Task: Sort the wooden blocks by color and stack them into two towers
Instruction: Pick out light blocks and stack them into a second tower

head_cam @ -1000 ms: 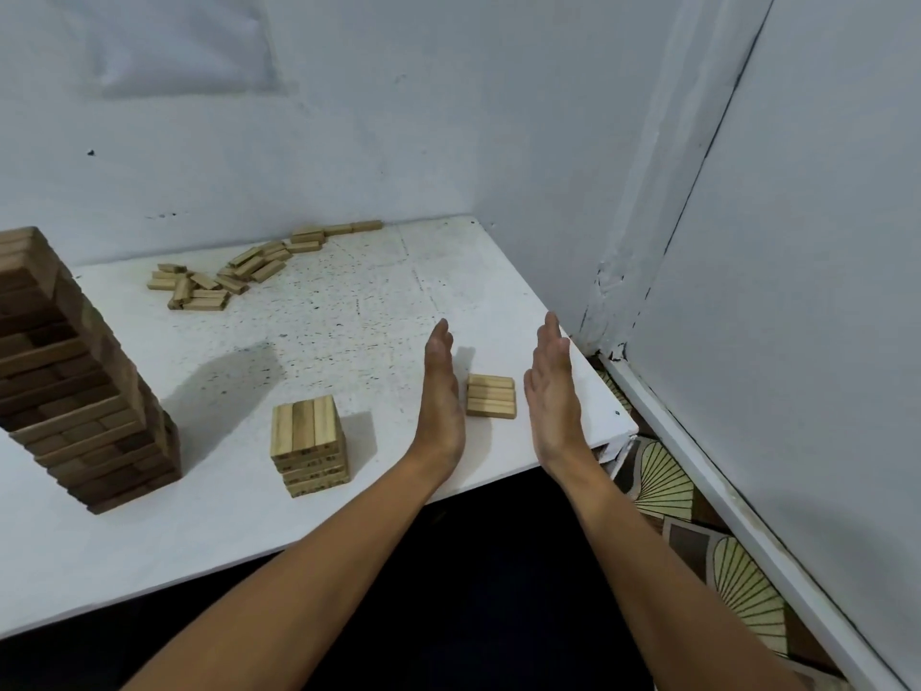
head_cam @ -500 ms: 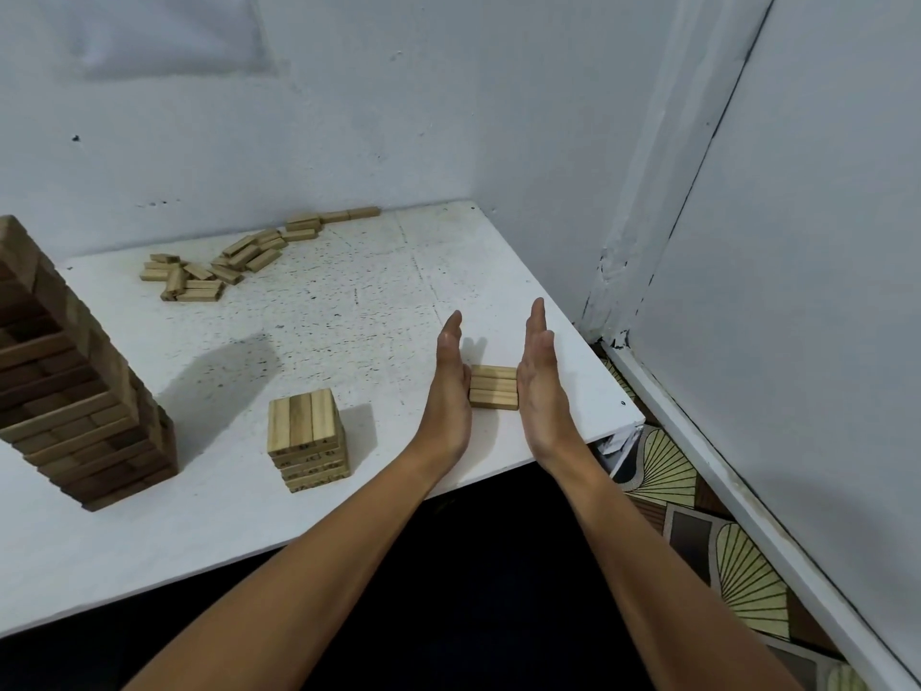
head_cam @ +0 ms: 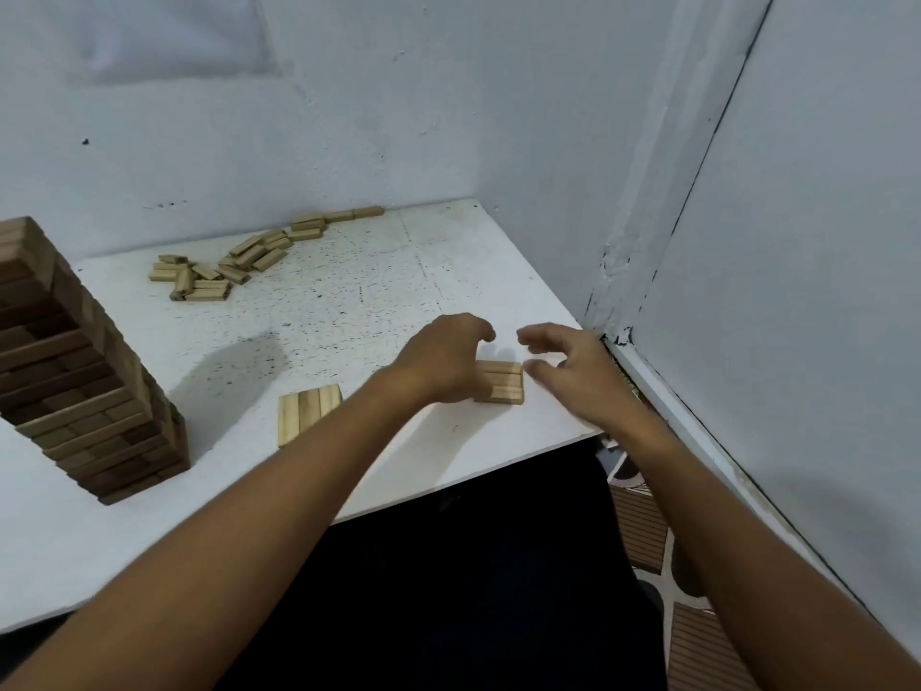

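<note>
Looking at where things sit, the whole next move hangs on that little flat layer of light blocks (head_cam: 500, 383) near the right front corner of the tabletop (head_cam: 349, 301). It lies right between the two hands. The left hand (head_cam: 443, 361) is on its left side, fingers curled down over the left edge and seemingly touching it, though I can't tell if it really has a grip. The right hand (head_cam: 573, 366) hangs just beside the right edge, fingers loosely bent and spread, holding nothing; it's a bit motion-blurred, so contact is hard to call. The blocks in that layer run left to right, so each hand faces the block ends rather than the long sides. My guess is a two-handed squeeze on the ends is coming, which should keep the pieces together when lifted. The likely target is the short light stack (head_cam: 309, 411), off to the left and partly hidden behind the left forearm, so the carry would go leftward, across the left arm's side. The tall dark tower (head_cam: 75, 366) stands well apart at the far left and looks mostly done. A scatter of loose light blocks (head_cam: 239, 264) waits along the back wall.
</note>
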A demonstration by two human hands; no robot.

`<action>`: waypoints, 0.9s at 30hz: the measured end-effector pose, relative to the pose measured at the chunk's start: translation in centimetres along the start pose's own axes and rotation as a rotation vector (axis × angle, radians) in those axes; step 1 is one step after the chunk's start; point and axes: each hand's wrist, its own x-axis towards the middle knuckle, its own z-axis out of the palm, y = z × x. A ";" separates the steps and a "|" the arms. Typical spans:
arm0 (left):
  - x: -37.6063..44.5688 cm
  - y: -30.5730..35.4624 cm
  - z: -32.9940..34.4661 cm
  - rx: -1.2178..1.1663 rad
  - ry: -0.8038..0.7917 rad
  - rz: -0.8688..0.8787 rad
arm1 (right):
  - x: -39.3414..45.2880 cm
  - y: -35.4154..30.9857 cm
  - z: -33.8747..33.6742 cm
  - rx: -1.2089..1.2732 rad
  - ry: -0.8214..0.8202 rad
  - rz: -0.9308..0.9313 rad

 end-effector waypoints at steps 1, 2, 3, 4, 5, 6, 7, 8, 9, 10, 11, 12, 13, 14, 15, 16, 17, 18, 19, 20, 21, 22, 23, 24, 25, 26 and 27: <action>0.2 -0.3 -0.3 0.069 -0.063 0.010 | 0.1 0.1 -0.3 -0.100 -0.077 -0.015; 0.4 -0.5 -0.4 0.115 -0.110 0.017 | 0.1 0.1 -0.6 -0.177 -0.141 -0.033; 0.5 -0.7 -0.5 0.144 -0.144 0.028 | 0.1 0.2 -0.7 -0.225 -0.189 -0.044; 0.6 -0.9 -0.5 0.163 -0.165 0.044 | 0.2 0.2 -0.7 -0.257 -0.221 -0.048; 0.8 -1.0 -0.4 0.176 -0.178 0.060 | 0.2 0.2 -0.7 -0.278 -0.238 -0.046; 0.9 -1.1 -0.3 0.188 -0.186 0.074 | 0.2 0.3 -0.6 -0.293 -0.246 -0.041; 1.0 -1.1 -0.2 0.198 -0.191 0.086 | 0.3 0.5 -0.5 -0.305 -0.248 -0.035; 1.0 -1.1 0.0 0.206 -0.192 0.097 | 0.3 0.7 -0.3 -0.314 -0.244 -0.030; 1.1 -1.1 0.1 0.213 -0.190 0.109 | 0.4 0.8 -0.2 -0.317 -0.235 -0.022; 1.1 -1.2 0.2 0.213 -0.187 0.119 | 0.4 0.9 -0.1 -0.312 -0.222 -0.018; 1.2 -1.3 0.3 0.200 -0.179 0.123 | 0.4 1.0 0.0 -0.306 -0.208 -0.017; 1.3 -1.4 0.3 0.178 -0.166 0.124 | 0.4 1.0 0.0 -0.302 -0.197 -0.019; 1.4 -1.5 0.4 0.154 -0.152 0.124 | 0.4 1.0 0.0 -0.300 -0.191 -0.021; 1.5 -1.7 0.5 0.137 -0.138 0.130 | 0.3 0.9 0.1 -0.301 -0.185 -0.027; 1.7 -1.8 0.5 0.128 -0.129 0.137 | 0.3 0.8 0.1 -0.299 -0.181 -0.035; 1.8 -1.9 0.6 0.123 -0.125 0.146 | 0.2 0.7 0.1 -0.291 -0.178 -0.048; 1.9 -1.9 0.6 0.121 -0.123 0.156 | 0.1 0.7 0.1 -0.280 -0.176 -0.060; 1.9 -1.8 0.6 0.121 -0.122 0.165 | 0.0 0.6 0.1 -0.274 -0.172 -0.079; 1.9 -1.8 0.5 0.123 -0.121 0.173 | -0.1 0.6 0.1 -0.278 -0.166 -0.099; 1.9 -1.7 0.4 0.126 -0.120 0.179 | -0.1 0.6 0.2 -0.284 -0.161 -0.120; 1.9 -1.6 0.3 0.132 -0.119 0.186 | -0.2 0.6 0.2 -0.285 -0.156 -0.135; 1.8 -1.6 0.1 0.140 -0.118 0.193 | -0.2 0.7 0.2 -0.279 -0.154 -0.144; 1.7 -1.5 -0.1 0.144 -0.118 0.200 | -0.2 0.7 0.1 -0.267 -0.152 -0.149; 1.7 -1.5 -0.5 0.141 -0.115 0.202 | -0.1 0.5 0.0 -0.255 -0.147 -0.158; 1.6 -1.5 -0.9 0.133 -0.107 0.202 | 0.0 0.2 -0.1 -0.248 -0.140 -0.170; 1.4 -1.5 -1.5 0.125 -0.090 0.199 | 0.2 -0.2 -0.2 -0.245 -0.130 -0.192; 1.2 -1.5 -2.1 0.119 -0.073 0.196 | 0.5 -0.8 -0.4 -0.240 -0.121 -0.215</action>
